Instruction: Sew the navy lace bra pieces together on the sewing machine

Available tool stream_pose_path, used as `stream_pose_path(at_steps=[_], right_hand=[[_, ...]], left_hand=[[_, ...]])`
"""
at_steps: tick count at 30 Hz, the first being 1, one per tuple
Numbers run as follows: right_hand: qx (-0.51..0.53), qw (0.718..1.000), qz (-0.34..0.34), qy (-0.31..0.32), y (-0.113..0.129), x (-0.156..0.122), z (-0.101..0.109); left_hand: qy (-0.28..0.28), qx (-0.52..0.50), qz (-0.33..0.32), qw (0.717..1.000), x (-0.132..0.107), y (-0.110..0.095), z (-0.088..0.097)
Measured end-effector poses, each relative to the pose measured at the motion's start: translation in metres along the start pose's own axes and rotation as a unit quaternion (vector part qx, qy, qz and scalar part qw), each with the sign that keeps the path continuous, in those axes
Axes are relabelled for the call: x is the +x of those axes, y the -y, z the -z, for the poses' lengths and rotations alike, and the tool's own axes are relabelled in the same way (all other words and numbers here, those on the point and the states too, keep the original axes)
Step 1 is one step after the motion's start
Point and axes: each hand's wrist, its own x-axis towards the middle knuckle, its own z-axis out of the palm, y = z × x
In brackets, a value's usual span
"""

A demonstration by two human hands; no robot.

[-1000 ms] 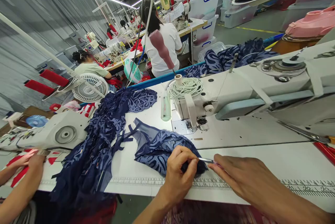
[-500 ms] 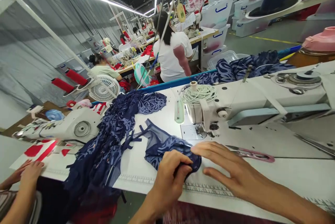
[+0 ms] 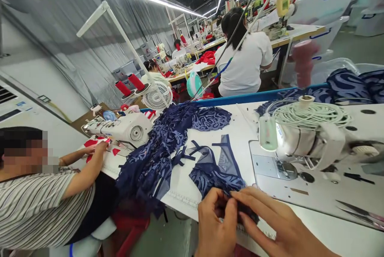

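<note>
A navy garment piece [image 3: 207, 175] with a swirl pattern and sheer mesh panels lies on the white sewing table at its front edge. Its near end is bunched up between my hands. My left hand [image 3: 216, 219] is closed on that end, thumb and fingers pinched together. Against it, my right hand [image 3: 270, 219] pinches the same fabric with its fingertips, partly hiding the edge. The sewing machine [image 3: 318, 137] stands just beyond my right hand, its metal needle plate [image 3: 267, 163] apart from the fabric.
A heap of navy garment pieces [image 3: 159, 145] hangs off the table's left side. Scissors [image 3: 360, 213] lie at the right, blades pointing left. Green cord [image 3: 312, 115] is coiled on the machine. A co-worker in a striped shirt [image 3: 39, 205] sits at another machine [image 3: 126, 129] on the left.
My view has turned left, bringing the striped-shirt co-worker into sight. My right hand, with fingers apart before, has come in to pinch the fabric beside my left hand.
</note>
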Motion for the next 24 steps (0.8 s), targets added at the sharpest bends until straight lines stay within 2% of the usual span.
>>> stream_pose_path(at_steps=[2, 5, 12, 14, 17, 20, 24], right_hand=[[0.035, 0.999, -0.035, 0.011, 0.0, 0.001, 0.004], [0.069, 0.995, -0.062, 0.026, -0.001, 0.003, 0.008], [0.043, 0.999, -0.031, 0.0, -0.003, -0.002, 0.003], [0.021, 0.999, -0.031, 0.0, -0.003, -0.002, 0.004], [-0.031, 0.999, -0.026, -0.011, -0.003, 0.001, 0.007], [-0.067, 0.997, -0.017, -0.021, -0.003, 0.003, 0.01], [-0.037, 0.999, -0.028, -0.006, -0.004, 0.004, 0.014]], left_hand=[[0.022, -0.003, 0.005, 1.0, 0.005, 0.002, 0.003], [0.023, 0.038, -0.018, 0.999, 0.006, 0.006, 0.005], [-0.017, 0.123, -0.085, 0.989, 0.0, 0.01, -0.003], [-0.016, 0.166, -0.135, 0.977, 0.001, 0.007, -0.001], [-0.025, 0.244, -0.225, 0.943, 0.002, -0.001, 0.002], [-0.053, 0.293, -0.262, 0.918, 0.002, -0.008, 0.001], [-0.034, 0.26, -0.256, 0.931, 0.002, -0.011, 0.001]])
